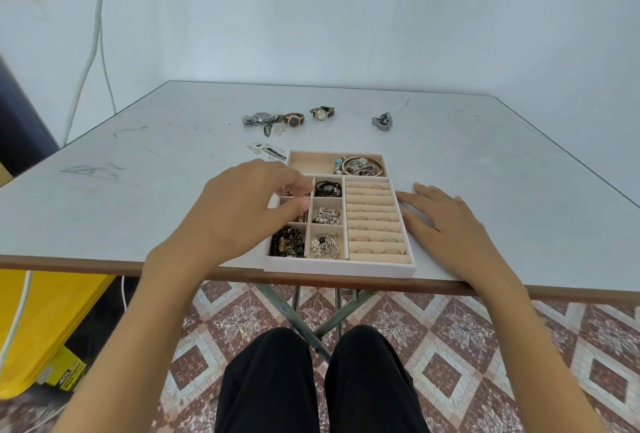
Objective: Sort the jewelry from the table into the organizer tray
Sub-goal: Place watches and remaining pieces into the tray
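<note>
The organizer tray [339, 268] is sitting at the near edge of the table [138, 172], between the two hands. The left hand [242, 210] is hovering over the tray's left column of small compartments with its fingers bent downward. The fingertips are blurred, so I cannot tell whether they are pinching anything. The right hand [446, 221] is lying flat on the table just beside the tray's right wall, fingers straight and slightly spread, holding nothing. Six small compartments are showing in two columns of three, the upper left two partly hidden. Dark beaded bracelets [287, 242] are filling the near left one. One wide compartment at the back is holding a gold bangle [362, 159] among other pieces, and a strip of ring rolls [374, 224] is running down the right side, its rings too small to count. Four watches are lying well beyond the tray: a silver watch [261, 118], a dark-faced watch [294, 119], a light-faced watch [322, 113] and a metal-banded watch [382, 120]. Loose small pieces [266, 150] are lying near the tray's far left corner.
</note>
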Action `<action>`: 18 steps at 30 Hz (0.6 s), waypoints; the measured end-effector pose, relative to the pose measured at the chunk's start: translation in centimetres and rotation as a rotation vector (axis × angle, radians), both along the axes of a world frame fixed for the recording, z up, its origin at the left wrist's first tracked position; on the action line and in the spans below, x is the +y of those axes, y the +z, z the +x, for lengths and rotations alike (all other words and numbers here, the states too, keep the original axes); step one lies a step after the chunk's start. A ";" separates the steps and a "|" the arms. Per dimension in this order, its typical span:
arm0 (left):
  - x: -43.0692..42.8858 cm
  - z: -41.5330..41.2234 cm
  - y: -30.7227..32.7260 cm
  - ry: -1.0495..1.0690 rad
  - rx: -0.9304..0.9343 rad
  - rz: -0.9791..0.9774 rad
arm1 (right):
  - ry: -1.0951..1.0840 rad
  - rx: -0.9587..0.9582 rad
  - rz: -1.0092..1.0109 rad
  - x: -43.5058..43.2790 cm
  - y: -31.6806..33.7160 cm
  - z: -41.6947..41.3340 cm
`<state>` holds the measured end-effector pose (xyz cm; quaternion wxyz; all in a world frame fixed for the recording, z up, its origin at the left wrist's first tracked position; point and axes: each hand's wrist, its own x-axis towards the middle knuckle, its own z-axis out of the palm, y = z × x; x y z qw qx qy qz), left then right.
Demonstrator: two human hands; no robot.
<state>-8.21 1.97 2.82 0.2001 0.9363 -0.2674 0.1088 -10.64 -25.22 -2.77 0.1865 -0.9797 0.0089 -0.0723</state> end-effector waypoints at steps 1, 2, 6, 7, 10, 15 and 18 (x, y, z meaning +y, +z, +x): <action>-0.6 0.5 -0.1 -0.006 -0.029 0.015 | 0.000 0.000 -0.001 0.0 0.0 0.0; -1.3 1.0 -0.2 -0.014 -0.042 0.044 | -0.001 -0.001 0.000 0.0 0.0 0.1; -3.1 2.6 -1.1 -0.030 -0.042 0.222 | 0.001 -0.005 0.006 -0.1 -0.1 0.1; -3.3 2.8 -1.3 -0.034 -0.040 0.248 | 0.001 -0.007 0.004 -0.1 -0.1 0.1; -3.6 3.0 -2.1 -0.036 -0.035 0.288 | 0.004 -0.007 -0.006 -0.2 -0.2 0.2; -3.3 3.3 -2.5 -0.037 -0.026 0.279 | 0.008 -0.013 -0.020 -0.1 -0.2 0.2; -3.0 3.7 -2.6 -0.064 -0.038 0.207 | 0.008 -0.012 -0.022 -0.1 -0.2 0.2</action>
